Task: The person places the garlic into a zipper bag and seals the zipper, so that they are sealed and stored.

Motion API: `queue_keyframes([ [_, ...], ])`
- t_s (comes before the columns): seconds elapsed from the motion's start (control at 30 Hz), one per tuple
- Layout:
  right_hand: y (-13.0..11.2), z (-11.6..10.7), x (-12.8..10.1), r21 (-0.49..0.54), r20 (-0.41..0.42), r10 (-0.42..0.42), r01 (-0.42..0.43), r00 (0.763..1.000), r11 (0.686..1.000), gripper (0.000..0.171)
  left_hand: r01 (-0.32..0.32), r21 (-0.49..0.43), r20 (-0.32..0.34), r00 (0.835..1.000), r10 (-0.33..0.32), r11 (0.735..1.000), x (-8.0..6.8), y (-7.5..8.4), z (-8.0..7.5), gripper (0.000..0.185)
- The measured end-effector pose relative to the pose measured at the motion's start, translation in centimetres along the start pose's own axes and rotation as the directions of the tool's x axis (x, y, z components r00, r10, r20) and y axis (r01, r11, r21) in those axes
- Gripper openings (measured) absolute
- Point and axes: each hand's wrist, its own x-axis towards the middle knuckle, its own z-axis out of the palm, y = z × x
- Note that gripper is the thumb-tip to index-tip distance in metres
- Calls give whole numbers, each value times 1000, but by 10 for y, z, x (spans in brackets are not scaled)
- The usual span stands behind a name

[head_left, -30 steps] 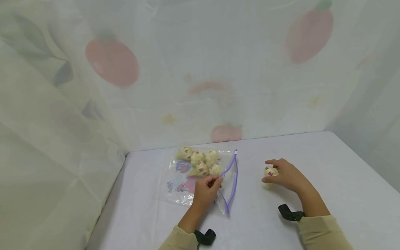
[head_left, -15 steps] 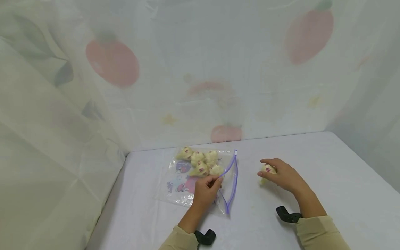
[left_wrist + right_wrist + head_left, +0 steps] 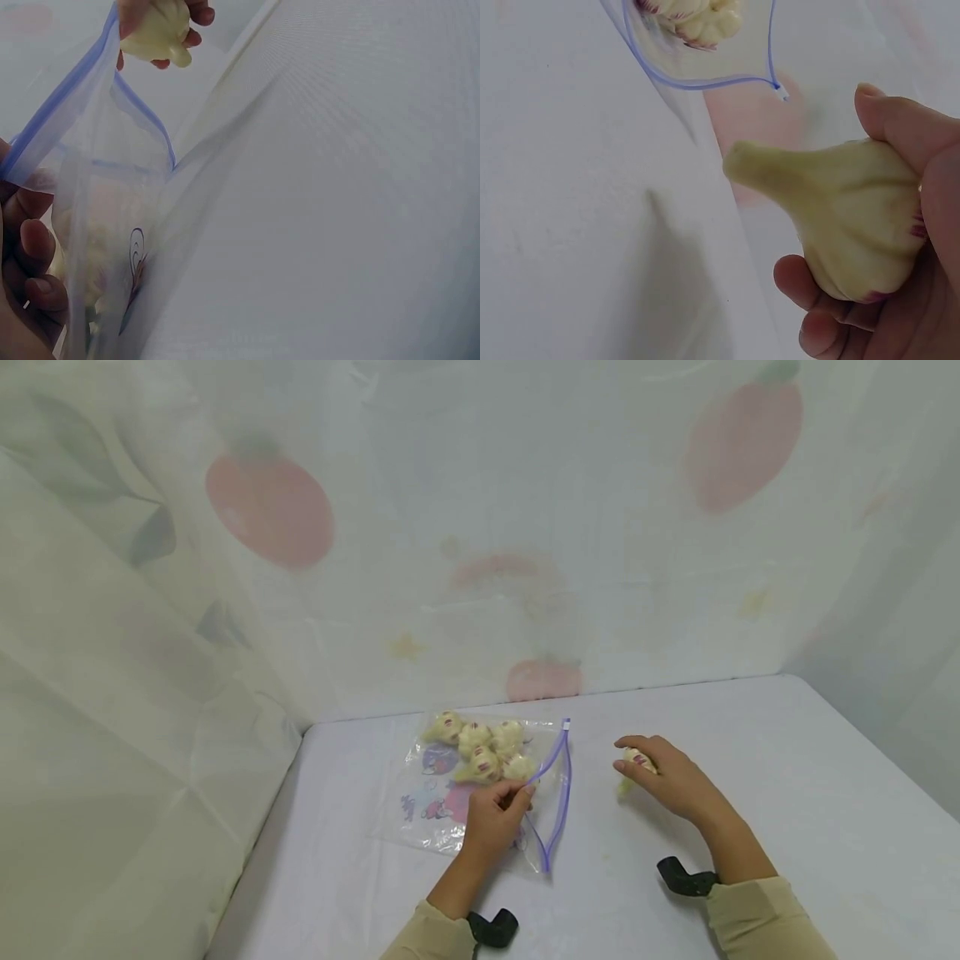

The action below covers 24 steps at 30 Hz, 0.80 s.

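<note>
My left hand (image 3: 495,822) pinches the mouth edge of a clear zip bag (image 3: 408,814) with a purple-blue seal, and the mouth stands parted toward the right. Several pale garlic bulbs (image 3: 475,739) with purple marks lie inside it. To the right of the bag, my right hand (image 3: 671,777) grips another garlic bulb (image 3: 855,217) between thumb and fingers, its stem pointing out toward the bag in the right wrist view. In the left wrist view that garlic shows beyond the seal (image 3: 64,101) of the bag.
A white cloth covers the table (image 3: 600,902). Behind it hangs a pale curtain (image 3: 600,527) with fruit prints, and more curtain stands at both sides. A white slider (image 3: 566,724) sits at the far end of the bag's seal.
My right hand has moved left and slightly away from me with the garlic bulb, nearer the bag's mouth. The left hand and the bag have stayed in place.
</note>
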Motion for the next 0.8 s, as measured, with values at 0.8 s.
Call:
queue_keyframes([
  [0.8,-3,9,4,134,-1,-32,32,999,990,70,18,-2,5,1000,-18,1000,0,-2,0,10],
])
